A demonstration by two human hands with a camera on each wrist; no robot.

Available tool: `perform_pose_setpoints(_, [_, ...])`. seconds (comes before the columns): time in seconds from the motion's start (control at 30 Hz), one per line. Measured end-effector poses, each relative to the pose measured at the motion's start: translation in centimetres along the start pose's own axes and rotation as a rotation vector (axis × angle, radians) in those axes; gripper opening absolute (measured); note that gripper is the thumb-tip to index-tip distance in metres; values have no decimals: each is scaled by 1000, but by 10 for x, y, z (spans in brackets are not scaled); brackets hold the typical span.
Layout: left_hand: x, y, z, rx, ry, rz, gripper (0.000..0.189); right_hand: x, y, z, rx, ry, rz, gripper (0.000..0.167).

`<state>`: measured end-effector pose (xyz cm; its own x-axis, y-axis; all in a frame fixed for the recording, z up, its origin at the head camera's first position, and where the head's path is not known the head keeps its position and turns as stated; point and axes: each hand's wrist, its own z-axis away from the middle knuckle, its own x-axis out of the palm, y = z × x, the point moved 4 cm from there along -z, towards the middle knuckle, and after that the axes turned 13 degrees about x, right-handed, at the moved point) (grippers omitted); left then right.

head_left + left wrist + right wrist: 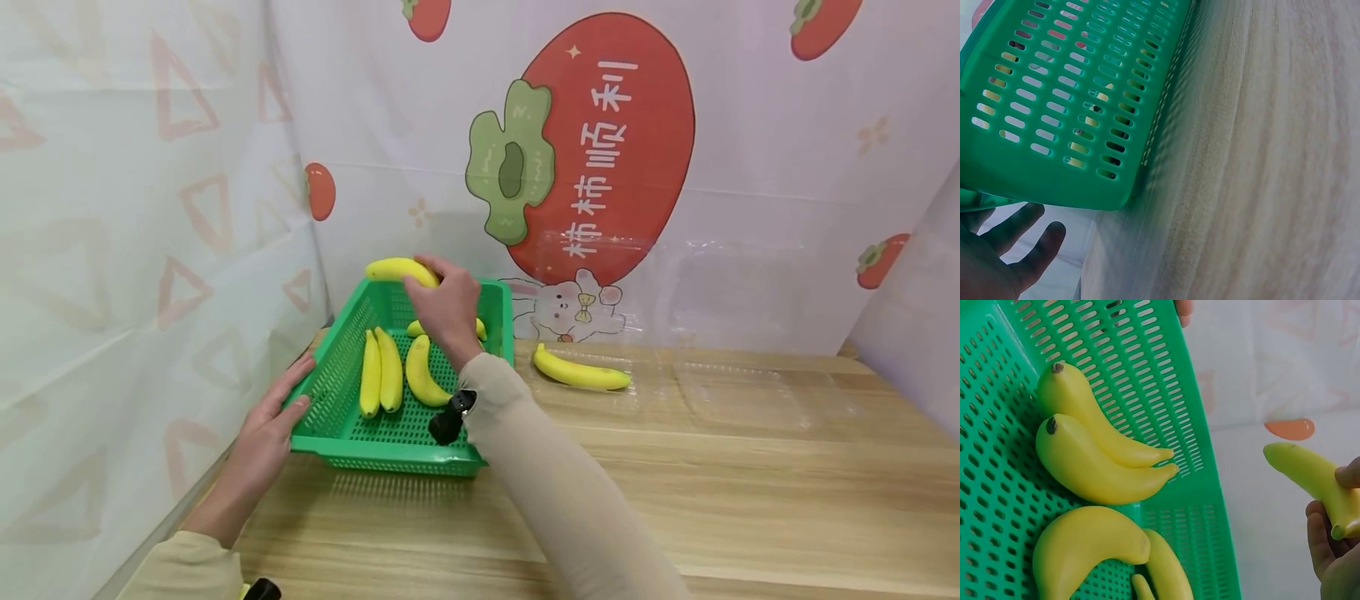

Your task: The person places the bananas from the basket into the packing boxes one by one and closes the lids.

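My right hand point(447, 308) holds a yellow banana point(393, 270) above the back of the green plastic basket point(390, 452). The right wrist view shows thumb and fingers around this banana point(1310, 472), its greenish tip sticking out. At the basket's left rim my left hand point(262, 429) grips with the thumb on the rim and the fingers along the outside; in the left wrist view some fingers point(1038, 253) hang below the rim. Two bananas point(380, 371) lie side by side inside, near a curved banana point(423, 375) and more behind, partly hidden by the right arm.
Another banana point(581, 372) lies on the wooden table point(720, 508) right of the basket. Clear plastic trays point(742, 392) stand along the back. A printed cloth point(390, 108) hangs behind, and a patterned cloth wall point(112, 333) rises close to the left arm.
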<state>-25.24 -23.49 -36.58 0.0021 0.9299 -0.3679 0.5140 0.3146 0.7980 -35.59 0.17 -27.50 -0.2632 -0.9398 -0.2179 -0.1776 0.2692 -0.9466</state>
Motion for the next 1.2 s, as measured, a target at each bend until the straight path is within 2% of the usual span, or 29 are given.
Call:
perform_pose_setpoints(0.2, [1, -1, 1, -19, 1, 7, 55, -9, -1, -2, 6, 23, -40, 35])
perform_pose_setpoints(0.4, [1, 0, 2, -17, -2, -7, 54, -19, -4, -3, -34, 23, -23, 36])
perform_pose_setpoints(0.77, [0, -1, 2, -20, -2, -6, 54, -41, -5, -9, -45, 26, -41, 36])
perform_pose_setpoints(1.2, [0, 0, 2, -31, -8, -20, 54, -60, -3, -13, -63, 38, -3, 34])
